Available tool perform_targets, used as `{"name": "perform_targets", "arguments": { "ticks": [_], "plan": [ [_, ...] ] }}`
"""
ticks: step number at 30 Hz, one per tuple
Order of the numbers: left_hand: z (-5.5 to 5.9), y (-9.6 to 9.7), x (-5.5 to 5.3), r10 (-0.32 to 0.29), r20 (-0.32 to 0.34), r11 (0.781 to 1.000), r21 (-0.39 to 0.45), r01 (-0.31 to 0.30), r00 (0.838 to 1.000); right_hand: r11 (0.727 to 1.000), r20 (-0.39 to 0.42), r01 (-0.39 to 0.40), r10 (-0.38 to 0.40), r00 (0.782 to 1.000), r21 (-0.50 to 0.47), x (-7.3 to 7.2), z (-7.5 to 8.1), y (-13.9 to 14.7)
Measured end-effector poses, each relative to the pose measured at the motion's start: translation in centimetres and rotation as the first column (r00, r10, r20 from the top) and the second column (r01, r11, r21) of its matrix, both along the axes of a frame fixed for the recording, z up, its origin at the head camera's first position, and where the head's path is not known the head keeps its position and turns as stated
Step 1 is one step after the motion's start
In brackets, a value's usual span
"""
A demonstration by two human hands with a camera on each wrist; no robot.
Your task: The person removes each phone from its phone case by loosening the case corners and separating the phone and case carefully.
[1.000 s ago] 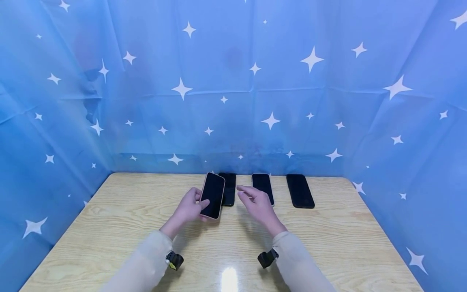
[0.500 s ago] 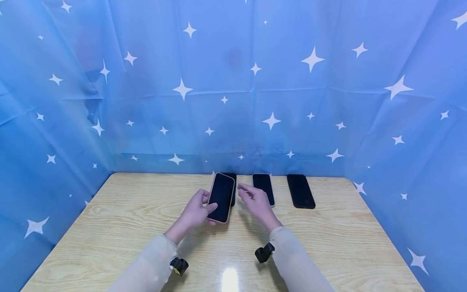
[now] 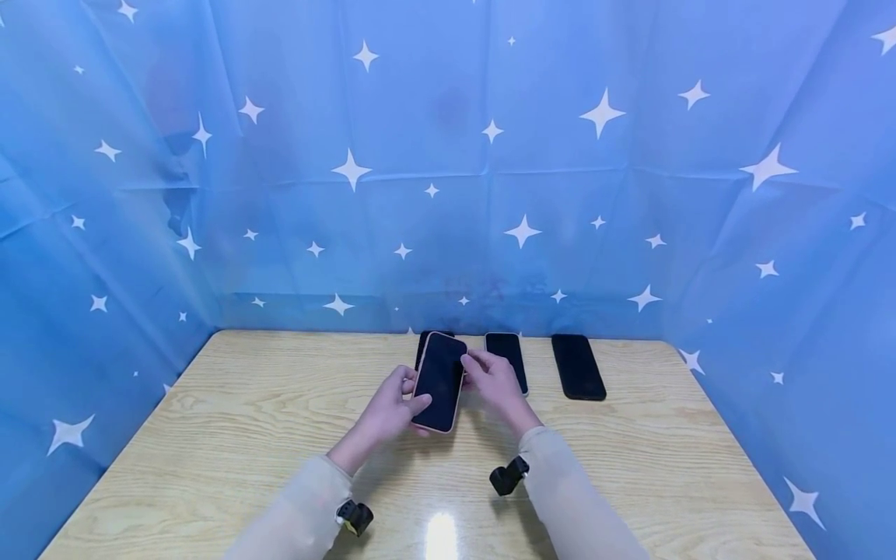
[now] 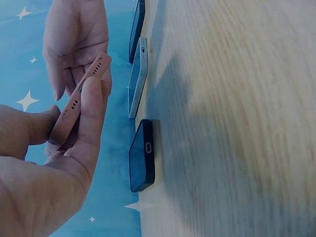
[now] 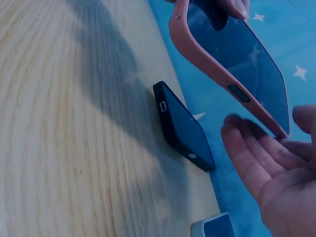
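My left hand (image 3: 385, 408) holds a smartphone in a pink case (image 3: 439, 377) above the table, screen facing up and tilted. The thumb lies over the screen's lower left, and the other fingers are around the left edge and underneath. In the left wrist view, the pink case (image 4: 69, 118) shows its bottom edge with speaker holes. My right hand (image 3: 495, 385) is at the phone's right edge. In the right wrist view, the fingers of that right hand (image 5: 281, 182) extend under the phone's corner while the thumb stands apart from it; whether the fingertips touch is unclear.
On the wooden table (image 3: 280, 412), a black phone (image 3: 422, 344) lies partly hidden behind the held one. A phone with a light frame (image 3: 505, 354) and another black phone (image 3: 579, 367) lie to its right. A blue star-patterned curtain (image 3: 448, 272) surrounds the table's back and sides.
My left hand has carried the pink-cased phone to the right, now covering more of the black phone behind. The right hand stayed nearly in place, and the phone's edge has reached its fingers.
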State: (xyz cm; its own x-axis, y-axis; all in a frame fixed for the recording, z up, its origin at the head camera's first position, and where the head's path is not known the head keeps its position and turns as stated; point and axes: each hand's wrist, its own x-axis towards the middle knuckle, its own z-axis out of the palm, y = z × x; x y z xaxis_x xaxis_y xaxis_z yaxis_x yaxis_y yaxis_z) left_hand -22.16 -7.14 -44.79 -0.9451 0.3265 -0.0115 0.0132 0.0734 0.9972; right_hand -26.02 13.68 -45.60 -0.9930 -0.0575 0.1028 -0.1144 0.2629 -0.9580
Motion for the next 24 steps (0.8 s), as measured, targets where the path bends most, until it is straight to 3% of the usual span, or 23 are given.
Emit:
{"name": "perform_targets", "arguments": {
  "ticks": [6,16,24],
  "plan": [
    [-0.4,0.3,0.1,-0.02,-0.007,0.999,0.034,0.02,1.0,0.997,0.033,0.01,-0.008,0.999,-0.076,-0.2,0.5,0.0],
    [-0.9,0.4,0.5,-0.031,0.001,0.999,0.036,0.031,1.0,0.998,-0.001,0.01,-0.01,1.0,-0.059,0.3,1.7,-0.2],
    [-1.0,-0.2,1.0,-0.055,0.018,0.996,0.065,0.054,0.998,0.999,-0.046,-0.015,0.017,0.999,0.037,0.8,2.4,-0.4]
  ]
}}
